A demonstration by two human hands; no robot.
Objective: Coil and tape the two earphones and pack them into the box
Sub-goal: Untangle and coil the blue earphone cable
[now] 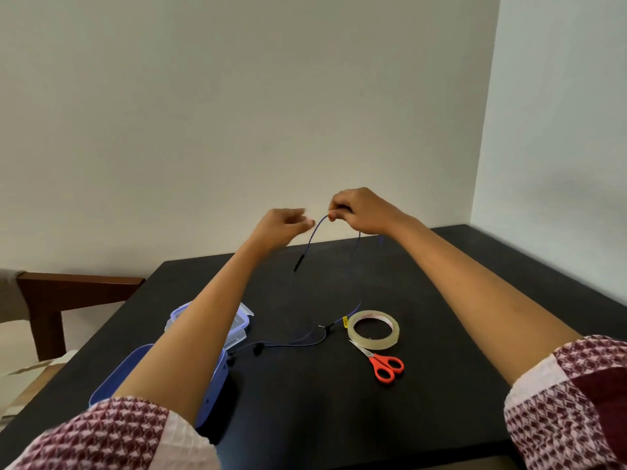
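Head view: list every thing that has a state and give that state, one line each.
Blue earphone cable: uncoiled, lifted, pinched by right hand.
Left hand: blurred, grip unclear.
Clear tape roll: flat on black table.
Orange-handled scissors: closed, lying flat.
Blue plastic box: open, lid off.

My left grip point(285, 225) is smeared by motion blur, and I cannot tell whether its fingers touch the blue cable point(314, 232). My left forearm point(190, 320) hides much of the box point(118, 374) and its lid point(242, 320) at lower left. The cable's thin dark stretch is lost against the black bench point(441, 300).
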